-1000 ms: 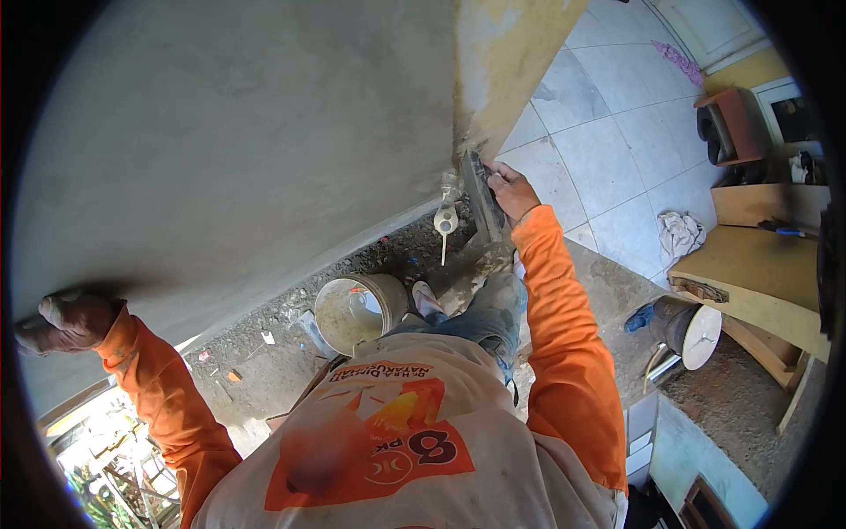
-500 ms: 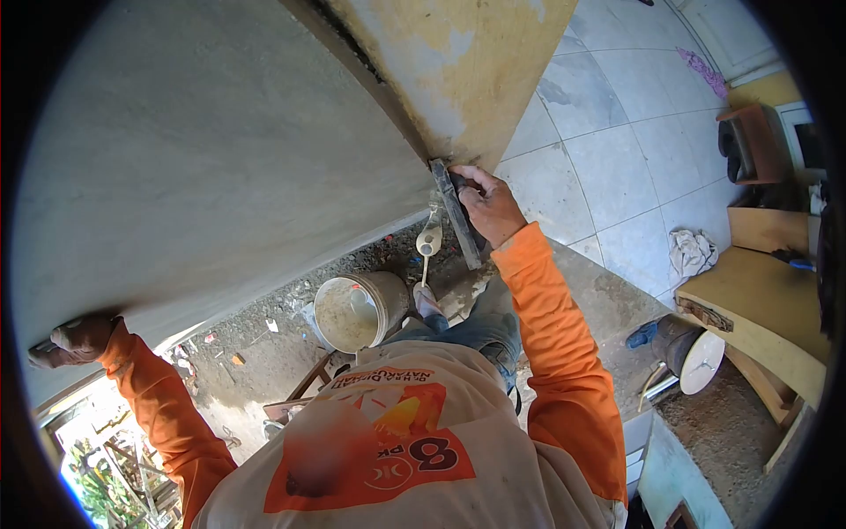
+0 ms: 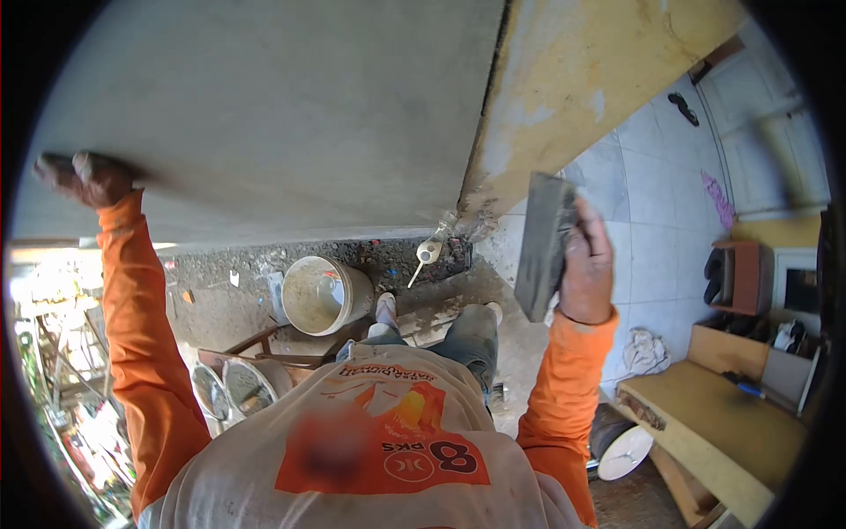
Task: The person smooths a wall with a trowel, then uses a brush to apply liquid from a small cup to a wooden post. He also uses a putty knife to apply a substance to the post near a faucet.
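My right hand (image 3: 588, 271) is wrapped around a dark grey plastering float (image 3: 543, 249), a flat rectangular block held on edge. The float is apart from the wall, over the tiled floor side; its grip is mostly hidden behind my fingers. At the far left, my left hand (image 3: 92, 180) lies against the grey plastered wall (image 3: 308, 115), fingers stretched out and nothing visible in them. The grey surface meets a yellow, patchy wall (image 3: 573, 79) along a dark vertical edge.
A whitish bucket (image 3: 326, 295) stands by my feet near the wall base, beside a pale dipper (image 3: 429, 252) with a thin handle. More buckets (image 3: 238, 388) sit at lower left. A wooden bench (image 3: 723, 432) and a crumpled cloth (image 3: 647, 351) are at right.
My right hand has drawn the float away from the corner between the walls, to the right. My left hand sits higher in view, still at the wall. The camera view has turned.
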`<action>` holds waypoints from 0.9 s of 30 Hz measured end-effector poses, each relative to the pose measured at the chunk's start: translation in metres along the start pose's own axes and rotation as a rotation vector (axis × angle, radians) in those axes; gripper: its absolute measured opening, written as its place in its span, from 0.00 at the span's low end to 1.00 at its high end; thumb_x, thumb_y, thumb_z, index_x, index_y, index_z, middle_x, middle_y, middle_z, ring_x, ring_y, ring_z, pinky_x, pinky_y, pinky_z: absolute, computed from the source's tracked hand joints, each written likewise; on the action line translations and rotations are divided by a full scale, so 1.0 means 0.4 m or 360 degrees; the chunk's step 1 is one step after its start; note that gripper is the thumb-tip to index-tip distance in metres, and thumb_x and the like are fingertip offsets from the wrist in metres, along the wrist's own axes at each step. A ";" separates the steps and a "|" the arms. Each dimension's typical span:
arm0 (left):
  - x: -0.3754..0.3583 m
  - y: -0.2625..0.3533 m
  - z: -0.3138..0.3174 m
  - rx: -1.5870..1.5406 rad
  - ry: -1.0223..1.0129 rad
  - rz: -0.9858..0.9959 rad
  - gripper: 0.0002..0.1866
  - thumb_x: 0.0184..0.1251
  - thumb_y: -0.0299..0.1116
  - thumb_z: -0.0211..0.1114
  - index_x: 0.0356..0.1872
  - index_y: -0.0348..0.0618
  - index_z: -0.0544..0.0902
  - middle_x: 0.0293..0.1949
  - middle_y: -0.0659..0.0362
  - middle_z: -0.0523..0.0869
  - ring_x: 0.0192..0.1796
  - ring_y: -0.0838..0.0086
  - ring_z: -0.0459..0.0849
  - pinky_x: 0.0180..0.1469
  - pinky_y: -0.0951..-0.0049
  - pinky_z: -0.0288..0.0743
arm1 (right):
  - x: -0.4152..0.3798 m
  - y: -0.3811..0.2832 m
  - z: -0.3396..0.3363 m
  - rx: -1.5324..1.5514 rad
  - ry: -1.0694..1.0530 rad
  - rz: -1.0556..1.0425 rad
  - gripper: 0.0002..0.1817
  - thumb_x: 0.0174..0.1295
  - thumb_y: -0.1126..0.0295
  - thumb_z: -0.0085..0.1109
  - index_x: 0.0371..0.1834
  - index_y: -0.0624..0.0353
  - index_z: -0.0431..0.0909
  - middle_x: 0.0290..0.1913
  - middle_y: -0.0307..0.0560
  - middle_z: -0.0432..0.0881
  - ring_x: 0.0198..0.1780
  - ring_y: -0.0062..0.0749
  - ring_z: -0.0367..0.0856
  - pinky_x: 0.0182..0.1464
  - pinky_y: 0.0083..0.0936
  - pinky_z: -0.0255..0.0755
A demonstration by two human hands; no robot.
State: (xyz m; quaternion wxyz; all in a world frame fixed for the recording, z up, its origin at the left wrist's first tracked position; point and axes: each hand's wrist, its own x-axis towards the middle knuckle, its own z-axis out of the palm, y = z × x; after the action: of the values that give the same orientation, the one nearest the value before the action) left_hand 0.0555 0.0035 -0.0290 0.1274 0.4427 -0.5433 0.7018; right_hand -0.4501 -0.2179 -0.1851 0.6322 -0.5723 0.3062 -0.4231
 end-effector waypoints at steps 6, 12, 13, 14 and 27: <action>0.109 0.324 -0.245 -0.0433 -0.0321 -0.1511 0.23 0.69 0.36 0.44 0.61 0.31 0.66 0.62 0.45 0.68 0.64 0.58 0.66 0.66 0.66 0.56 | -0.019 0.322 0.015 -0.0318 -0.0435 0.0143 0.20 0.59 0.82 0.46 0.57 0.66 0.69 0.44 0.42 0.77 0.39 0.18 0.73 0.43 0.15 0.68; -0.099 1.012 -0.744 -0.1292 -0.2028 -0.2321 0.19 0.60 0.34 0.60 0.52 0.40 0.75 0.47 0.45 0.80 0.50 0.50 0.77 0.53 0.60 0.71 | 0.001 0.320 0.029 -0.0244 -0.0667 -0.0049 0.22 0.61 0.83 0.42 0.61 0.68 0.61 0.54 0.52 0.73 0.55 0.29 0.72 0.57 0.23 0.65; -0.153 1.141 -0.835 -0.1218 -0.2555 -0.2401 0.24 0.58 0.43 0.60 0.54 0.41 0.73 0.48 0.47 0.79 0.49 0.49 0.77 0.52 0.56 0.70 | 0.005 0.329 0.028 -0.0269 -0.0704 -0.0043 0.22 0.61 0.83 0.42 0.61 0.68 0.61 0.54 0.52 0.73 0.55 0.29 0.72 0.57 0.23 0.65; -0.132 1.210 -0.889 -0.1163 -0.2960 -0.2432 0.28 0.59 0.47 0.59 0.56 0.40 0.71 0.47 0.43 0.79 0.51 0.49 0.78 0.55 0.58 0.71 | 0.009 0.340 0.027 -0.0300 -0.0686 -0.0203 0.22 0.62 0.83 0.42 0.61 0.69 0.60 0.55 0.53 0.72 0.56 0.31 0.72 0.58 0.24 0.65; -0.170 1.649 -1.250 -0.1207 -0.4405 -0.2190 0.39 0.60 0.59 0.50 0.71 0.57 0.52 0.72 0.47 0.44 0.73 0.45 0.40 0.67 0.37 0.38 | 0.045 0.495 0.070 -0.0446 -0.0574 -0.0912 0.24 0.56 0.85 0.45 0.59 0.69 0.64 0.56 0.52 0.67 0.54 0.36 0.72 0.53 0.28 0.71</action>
State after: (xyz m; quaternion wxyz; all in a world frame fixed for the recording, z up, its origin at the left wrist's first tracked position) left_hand -0.5821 0.2128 -0.5184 0.0661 -0.8056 0.0755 0.5838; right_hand -0.3809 -0.2235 -0.3736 0.4472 -0.7813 0.0721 -0.4294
